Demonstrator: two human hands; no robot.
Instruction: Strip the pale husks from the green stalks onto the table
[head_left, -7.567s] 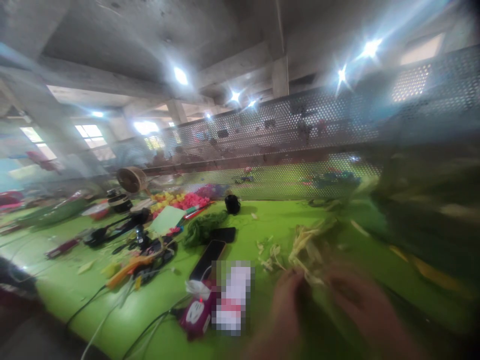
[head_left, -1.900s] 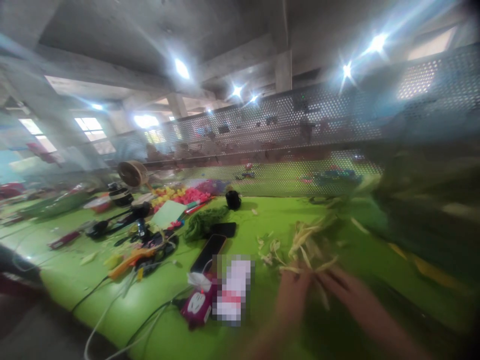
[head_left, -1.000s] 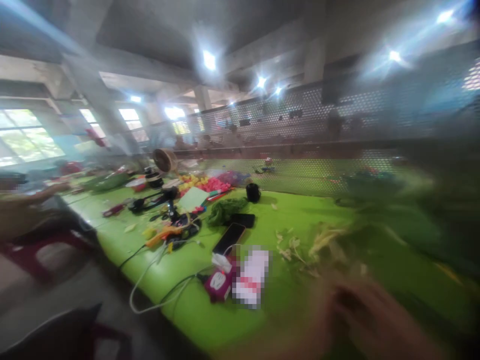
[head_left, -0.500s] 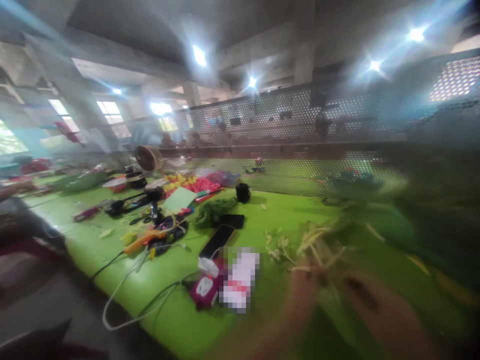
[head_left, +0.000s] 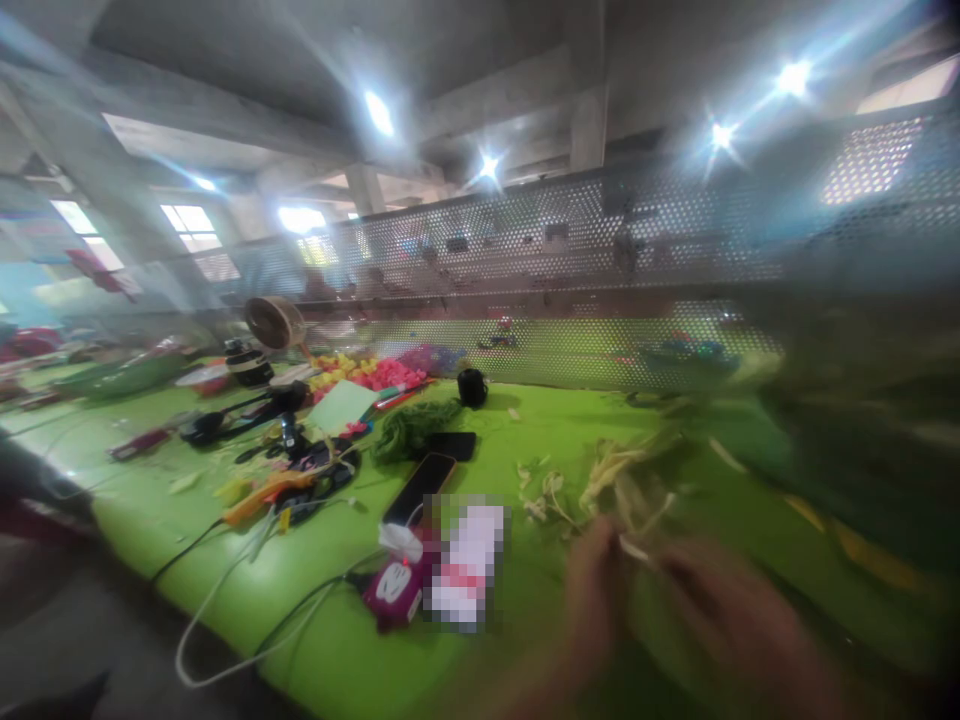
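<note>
My left hand point(head_left: 592, 590) is closed low in the view, its fingertips on one end of a short pale strip point(head_left: 634, 549). At the strip's other end are the bent fingers of my right hand point(head_left: 739, 605), also closed and blurred. What the strip is made of does not show. Just beyond my fingers lies a loose heap of pale yellow-green strips point(head_left: 611, 475). Left of it are small curled pale pieces point(head_left: 551, 492) on the green table point(head_left: 517, 420).
A maroon tissue-like pack point(head_left: 397, 590), a phone point(head_left: 420, 488), a white cable point(head_left: 196, 640) and an orange-handled tool point(head_left: 262, 497) lie leftward. Pink and yellow pieces point(head_left: 375, 373) are piled behind. A perforated metal screen point(head_left: 525, 245) borders the table; green bulk stands at right.
The view has turned slightly, so the table things sit further left. My hands have shifted, and the pale strip now shows plainly between my fingertips.
</note>
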